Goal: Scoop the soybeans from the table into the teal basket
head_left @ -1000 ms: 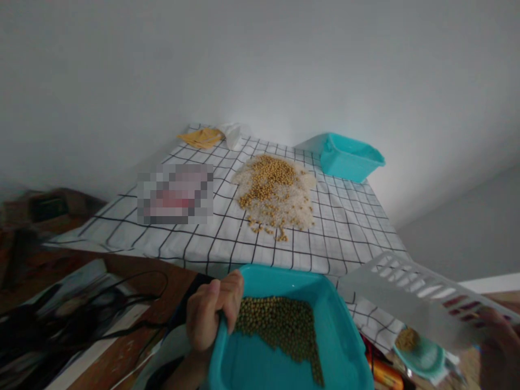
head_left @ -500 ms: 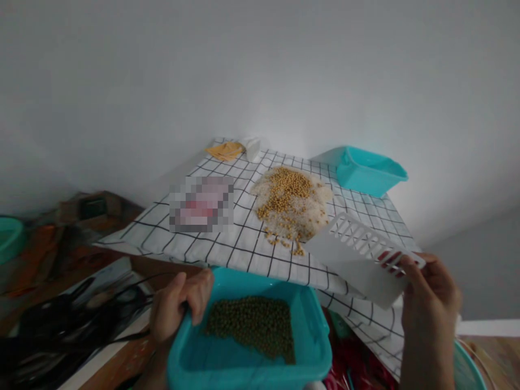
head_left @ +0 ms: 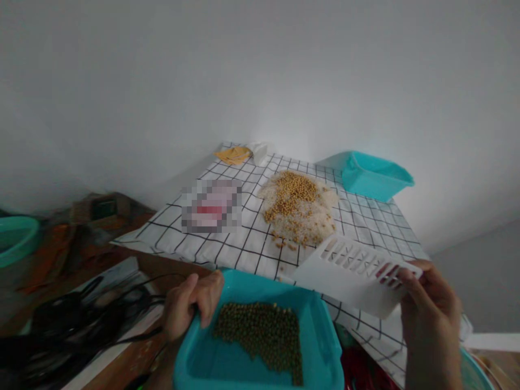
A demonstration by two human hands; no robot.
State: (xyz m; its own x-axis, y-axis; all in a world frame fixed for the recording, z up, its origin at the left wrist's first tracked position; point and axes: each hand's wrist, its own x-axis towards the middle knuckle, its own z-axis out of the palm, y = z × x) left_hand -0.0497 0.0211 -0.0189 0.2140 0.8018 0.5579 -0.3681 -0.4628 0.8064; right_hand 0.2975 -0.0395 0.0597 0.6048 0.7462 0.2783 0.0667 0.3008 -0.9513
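Note:
My left hand (head_left: pixel 194 303) is closed over the left rim of a turquoise plastic tub (head_left: pixel 325 336) held at the table's front edge. Dark-looking round beans (head_left: pixel 264 330) cover part of the tub's bottom. Between the thumb and fingers of my right hand (head_left: pixel 430 303) is a white plastic scraper (head_left: pixel 345 276) with a row of slots. Its left end lies low over the cloth edge, close to the tub's rim. Beyond it, yellow soybeans (head_left: pixel 294 187) lie heaped on and among white rice (head_left: pixel 314 219). A few soybeans sit loose at the pile's near side.
A white checked cloth (head_left: pixel 247 244) covers the table against the wall. A second turquoise tub (head_left: pixel 376 176) stands at the back right. At the back left are a yellow cloth (head_left: pixel 234 155) and a white object (head_left: pixel 259 153); a blurred-out item (head_left: pixel 212 206) lies nearer. Cables (head_left: pixel 125 303) clutter the left.
The scraper has moved down and left, from the pile's near side to the cloth's front edge. Several soybeans there have shifted toward the tub. My left hand keeps its hold.

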